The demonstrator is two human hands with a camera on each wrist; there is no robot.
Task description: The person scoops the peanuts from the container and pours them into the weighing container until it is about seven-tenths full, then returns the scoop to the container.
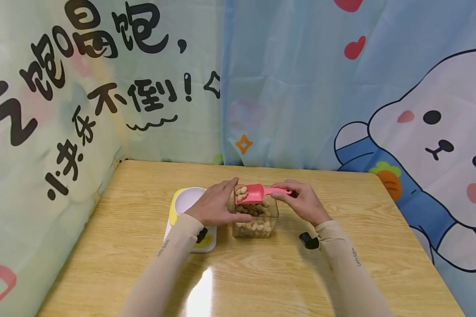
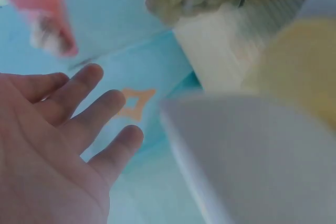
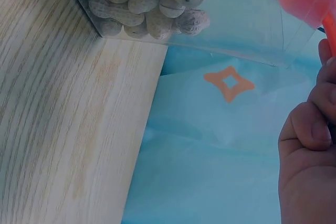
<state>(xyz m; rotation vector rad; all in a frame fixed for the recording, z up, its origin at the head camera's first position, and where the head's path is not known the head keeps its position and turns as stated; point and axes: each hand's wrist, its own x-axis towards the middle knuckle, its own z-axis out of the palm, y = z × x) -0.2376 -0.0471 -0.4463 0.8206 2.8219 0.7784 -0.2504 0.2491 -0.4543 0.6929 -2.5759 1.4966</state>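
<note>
Over the clear box point(image 1: 275, 216), the right hand point(image 1: 303, 201) pinches a pink scoop point(image 1: 255, 193) of peanuts point(image 1: 241, 194).
At nine o'clock from the clear box, the left hand point(image 1: 217, 204), fingers spread, holds nothing; the right hand is at two. Scooping seems in hand; next calls for a level load. The left hand stands between scoop and white bowl point(image 1: 187, 199), ten o'clock on the bench point(image 1: 258, 281).

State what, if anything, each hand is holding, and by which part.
The right hand holds the pink scoop by its handle. The left hand, its fingers extended, holds nothing.
</note>
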